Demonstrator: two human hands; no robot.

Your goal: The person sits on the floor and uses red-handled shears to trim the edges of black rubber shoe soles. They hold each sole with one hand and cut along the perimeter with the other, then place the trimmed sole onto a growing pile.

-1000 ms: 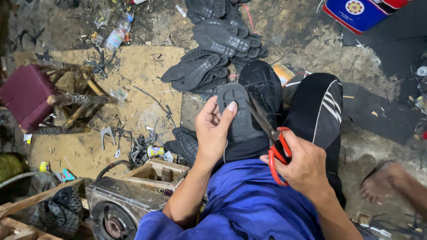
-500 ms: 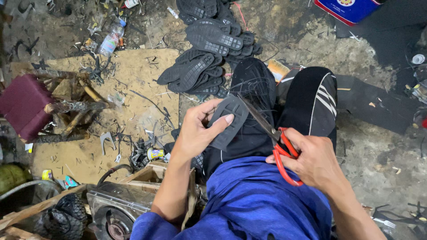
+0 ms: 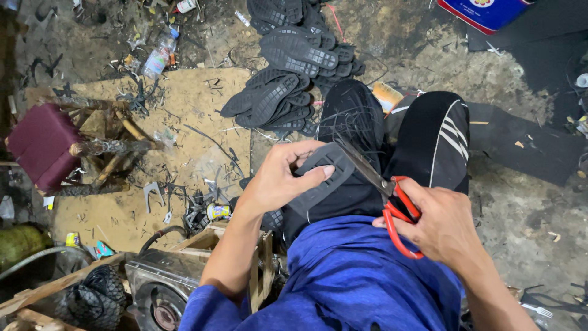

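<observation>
Two bare hands work over the person's lap, above a blue shirt [image 3: 355, 276] and black trousers with white stripes [image 3: 435, 141]. Largest in view is the dirty floor [image 3: 502, 202], littered with dark scraps; at about 9 o'clock from the hands lies a tan board [image 3: 184, 116], and on its far side at 9 o'clock stands a small stool with a maroon seat [image 3: 40, 144]. At 12 o'clock a pile of black shoe soles [image 3: 294, 67] rests on the floor, tread side up, well apart from the hands. At 7 o'clock, near the left elbow, sits a wooden crate [image 3: 245, 245] with a metal machine [image 3: 162, 288] just beside it. A plastic bottle [image 3: 158, 55] lies at 11 o'clock among the scraps.

The left hand [image 3: 275, 181] is closed on a grey rubber sole piece [image 3: 327, 175], thumb laid across its top face and fingers curled round its near edge, holding it tilted above the left knee. The right hand [image 3: 444, 224], at 4 o'clock from the sole piece, is clamped round the red handles of a pair of scissors [image 3: 386, 190]. The blades point toward 10 o'clock and meet the sole piece's right edge; whether they are apart or together there cannot be told.
</observation>
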